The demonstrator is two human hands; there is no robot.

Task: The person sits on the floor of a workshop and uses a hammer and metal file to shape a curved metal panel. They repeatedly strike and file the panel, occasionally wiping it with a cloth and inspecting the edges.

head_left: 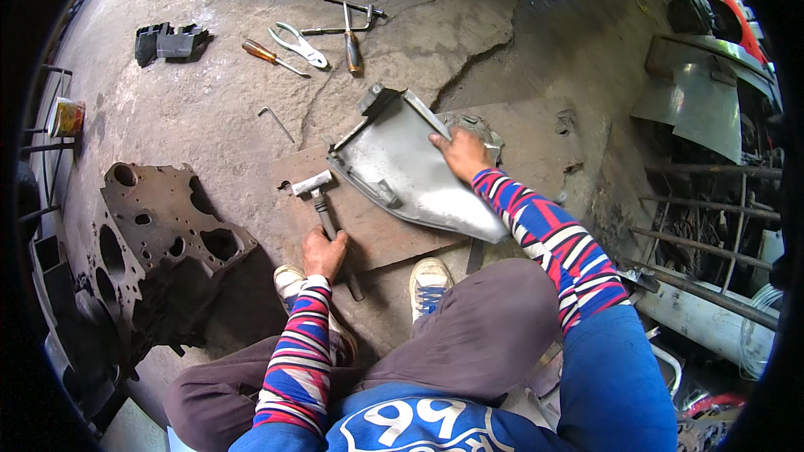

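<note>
Metal panel: a bent grey sheet-metal panel (410, 172), dull and scuffed, with a raised folded rim and a small bracket on its near-left edge, is seen lying tilted on a flat rusty steel plate (536, 130) on the concrete floor (209, 109), just ahead of the person's feet.
Right hand: the right hand (461, 153) is laid on the panel's far edge, fingers curled over the rim, so the grip is clasped on the panel.
Hammer: a hammer (319, 195) with a pale metal head and a dark handle is held just left of the panel, its head resting near the plate's left edge.
Left hand: the left hand (324, 253) is clenched around the lower end of the hammer handle.
Engine block: a dark, rusted engine block (163, 243) with round bores is seen to the left, apart from the plate.
Tools beyond: an orange-handled screwdriver (272, 56), white-handled pliers (299, 44), a brown-handled tool (353, 46) and an L-shaped hex key (276, 121) are scattered on the floor beyond the panel.
Far left: a black bracket (170, 40) is seen on the floor.
</note>
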